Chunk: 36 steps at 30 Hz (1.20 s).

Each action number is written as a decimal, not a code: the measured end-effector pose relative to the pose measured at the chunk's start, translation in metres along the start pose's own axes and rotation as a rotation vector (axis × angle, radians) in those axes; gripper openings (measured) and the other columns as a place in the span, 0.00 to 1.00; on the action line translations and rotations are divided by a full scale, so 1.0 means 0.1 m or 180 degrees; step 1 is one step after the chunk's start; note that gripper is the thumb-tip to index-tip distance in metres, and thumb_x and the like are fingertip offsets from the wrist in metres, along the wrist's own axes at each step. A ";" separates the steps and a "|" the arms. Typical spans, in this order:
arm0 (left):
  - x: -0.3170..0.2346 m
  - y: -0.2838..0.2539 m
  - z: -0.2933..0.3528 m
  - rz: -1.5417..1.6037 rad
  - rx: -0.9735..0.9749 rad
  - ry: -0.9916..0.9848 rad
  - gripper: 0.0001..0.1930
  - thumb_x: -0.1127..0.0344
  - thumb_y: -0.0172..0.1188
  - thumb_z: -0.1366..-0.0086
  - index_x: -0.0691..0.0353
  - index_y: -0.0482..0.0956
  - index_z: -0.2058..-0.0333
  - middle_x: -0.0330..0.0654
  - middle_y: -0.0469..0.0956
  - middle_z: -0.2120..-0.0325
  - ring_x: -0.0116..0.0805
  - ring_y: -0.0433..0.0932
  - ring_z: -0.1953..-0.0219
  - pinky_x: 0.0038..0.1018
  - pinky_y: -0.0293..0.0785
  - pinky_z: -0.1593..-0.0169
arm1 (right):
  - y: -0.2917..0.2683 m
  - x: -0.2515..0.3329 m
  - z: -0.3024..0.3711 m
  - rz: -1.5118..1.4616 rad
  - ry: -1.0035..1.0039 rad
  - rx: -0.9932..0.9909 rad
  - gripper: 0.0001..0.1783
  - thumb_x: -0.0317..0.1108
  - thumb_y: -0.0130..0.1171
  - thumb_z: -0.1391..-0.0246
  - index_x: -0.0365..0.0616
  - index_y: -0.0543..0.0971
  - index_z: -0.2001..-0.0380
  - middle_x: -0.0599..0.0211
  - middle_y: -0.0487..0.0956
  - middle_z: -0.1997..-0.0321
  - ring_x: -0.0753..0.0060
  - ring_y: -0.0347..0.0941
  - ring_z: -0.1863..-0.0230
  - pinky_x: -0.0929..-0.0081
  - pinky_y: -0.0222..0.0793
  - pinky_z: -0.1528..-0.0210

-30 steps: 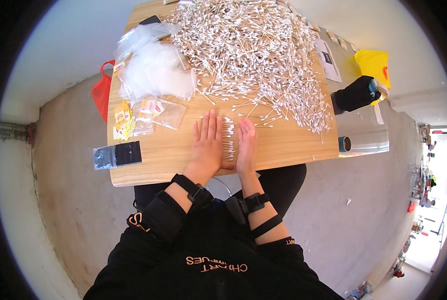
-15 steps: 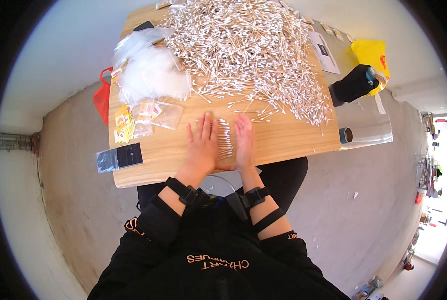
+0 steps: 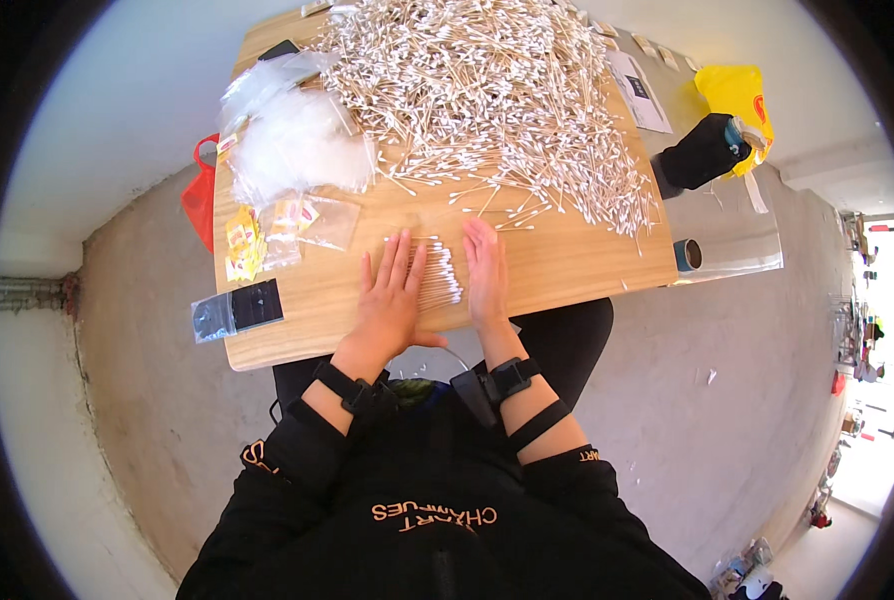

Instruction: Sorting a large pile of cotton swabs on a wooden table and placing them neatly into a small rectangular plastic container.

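A row of cotton swabs (image 3: 437, 278) lies side by side on the wooden table (image 3: 577, 268), close to its near edge. My left hand (image 3: 389, 290) rests flat at the row's left, fingers spread and pointing away from me, covering the left ends of some swabs. To the right of the row stands my right hand (image 3: 485, 272) on its edge, its palm turned toward the white tips and its fingers stretched out. Neither hand grips anything. Beyond them spreads a big heap of loose cotton swabs (image 3: 487, 90).
At the left are clear plastic bags (image 3: 302, 150), yellow paper slips (image 3: 243, 242) and a black card in a clear sleeve (image 3: 237, 310). A red bag (image 3: 199, 200) hangs by the left edge. Rightward sit a black cloth-covered object (image 3: 705, 152), a yellow bag (image 3: 737, 105) and a cardboard tube (image 3: 687, 255).
My left hand has shifted left and its fingers are spread wider, so more of the swab row shows. My right hand has moved slightly left and stands a little apart from the row.
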<state>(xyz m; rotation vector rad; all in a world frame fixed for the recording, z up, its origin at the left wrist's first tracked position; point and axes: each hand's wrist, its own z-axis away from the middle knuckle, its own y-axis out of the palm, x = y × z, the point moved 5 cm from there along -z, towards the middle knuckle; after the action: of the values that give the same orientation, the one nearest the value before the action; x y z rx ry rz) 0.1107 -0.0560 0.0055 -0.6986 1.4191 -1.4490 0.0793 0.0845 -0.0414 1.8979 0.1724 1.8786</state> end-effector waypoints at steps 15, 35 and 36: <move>-0.29 0.05 0.08 0.0041 -0.0231 0.0132 0.72 0.29 0.69 0.74 0.71 0.49 0.35 0.54 0.45 0.31 0.46 0.41 0.28 0.49 0.36 0.31 | -0.11 0.02 0.04 -0.0429 0.0332 -0.0164 0.29 0.47 0.38 0.32 0.32 0.61 0.40 0.52 0.63 0.38 0.61 0.58 0.34 0.64 0.51 0.31; -0.18 0.10 0.15 0.0223 -0.0290 -0.0190 0.73 0.36 0.74 0.74 0.71 0.45 0.34 0.57 0.42 0.31 0.51 0.41 0.29 0.51 0.38 0.31 | 0.15 0.29 -0.05 0.3276 -0.0653 0.0502 0.05 0.32 0.64 0.54 0.52 0.79 0.72 0.70 0.73 0.66 0.62 0.74 0.64 0.65 0.71 0.64; -0.18 0.09 0.14 0.0193 -0.0273 -0.0197 0.73 0.36 0.74 0.74 0.71 0.45 0.34 0.57 0.42 0.31 0.50 0.41 0.29 0.51 0.38 0.31 | 0.14 0.30 -0.05 0.3316 -0.0736 0.0521 0.05 0.32 0.65 0.54 0.52 0.79 0.72 0.70 0.73 0.66 0.62 0.74 0.63 0.66 0.71 0.64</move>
<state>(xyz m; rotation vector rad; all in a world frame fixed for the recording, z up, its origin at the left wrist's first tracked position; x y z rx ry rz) 0.1322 -0.0441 0.0029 -0.7418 1.4488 -1.3154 0.0733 0.0850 -0.0081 2.5662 -0.9339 2.2200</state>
